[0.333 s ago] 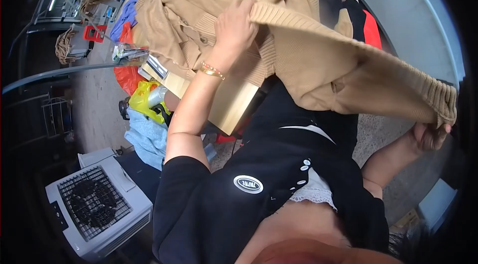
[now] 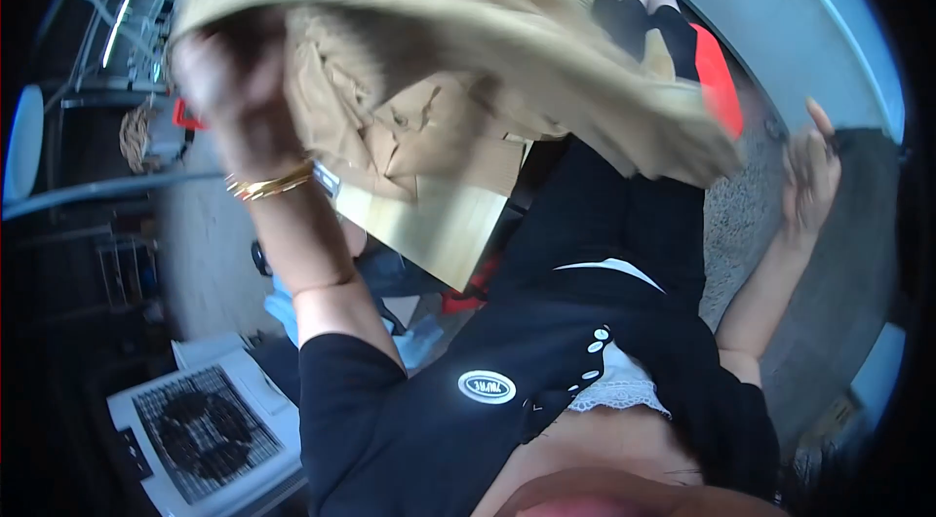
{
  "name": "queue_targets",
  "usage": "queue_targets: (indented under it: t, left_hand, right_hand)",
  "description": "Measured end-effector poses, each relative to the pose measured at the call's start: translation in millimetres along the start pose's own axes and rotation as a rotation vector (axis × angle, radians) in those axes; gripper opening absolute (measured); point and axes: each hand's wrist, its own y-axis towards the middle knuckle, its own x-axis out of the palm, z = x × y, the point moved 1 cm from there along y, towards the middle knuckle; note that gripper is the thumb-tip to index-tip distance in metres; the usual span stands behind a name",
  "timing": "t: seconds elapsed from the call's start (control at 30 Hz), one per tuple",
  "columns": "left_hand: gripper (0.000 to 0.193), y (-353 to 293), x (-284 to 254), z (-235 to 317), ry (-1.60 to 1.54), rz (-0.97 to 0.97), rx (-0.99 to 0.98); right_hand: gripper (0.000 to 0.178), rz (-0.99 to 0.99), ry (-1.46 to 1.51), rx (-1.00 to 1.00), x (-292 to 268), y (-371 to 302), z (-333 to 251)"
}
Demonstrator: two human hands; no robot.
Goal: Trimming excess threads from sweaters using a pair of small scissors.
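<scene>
A tan knitted garment (image 2: 585,78) with ribbed edges is in the air in front of me, blurred by motion. My left hand (image 2: 234,93), smeared too, is closed on its ribbed edge at the upper left; part of the fingers is hidden. Off to the right, my right hand (image 2: 811,176) is raised with its fingers apart and nothing in it. The garment's loose end hangs a short way left of that hand. More tan knitwear (image 2: 390,142) lies rumpled on the pale wooden table (image 2: 444,234) below.
A grey-white fan unit (image 2: 210,429) stands on the floor at lower left. Beyond the table are a person's legs (image 2: 648,5) and a red thing (image 2: 717,78). A pale, curved panel (image 2: 780,20) borders the right side. Light-blue cloth (image 2: 283,307) shows beside my left arm.
My left hand has swung left and up, pulling the garment along. My right hand has let go of the garment's other end and risen, its fingers opened.
</scene>
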Motion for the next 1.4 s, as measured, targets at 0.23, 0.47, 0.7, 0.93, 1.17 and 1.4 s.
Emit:
queue_targets:
  t: [0.23,0.47,0.7,0.93,1.17,1.4]
  left_hand:
    - [0.036,73.6,-142.0,199.4,0.426,0.655,0.549]
    - [0.031,62.9,-303.9,183.7,0.556,0.891,0.269]
    - [0.057,57.2,-268.6,-84.6,1.407,0.751,-0.120]
    - [0.099,-0.9,-263.5,-137.6,1.752,0.471,-0.364]
    - [0.051,30.2,-280.3,-122.5,1.961,0.355,-0.749]
    - [0.064,141.4,-181.4,-162.1,2.259,0.287,-0.340]
  right_hand:
    - [0.034,0.128,-0.106,0.175,-11.8,6.6,51.4]
    - [0.031,0.221,-0.106,0.352,-43.6,-4.1,99.0]
    - [0.031,0.261,-0.247,0.443,-51.2,-13.3,104.2]
    - [0.030,0.242,-0.248,0.506,-46.5,-13.4,119.4]
    - [0.028,0.247,-0.223,0.516,-73.3,-13.9,135.8]
    - [0.029,0.243,-0.252,0.539,-70.5,-13.4,142.4]
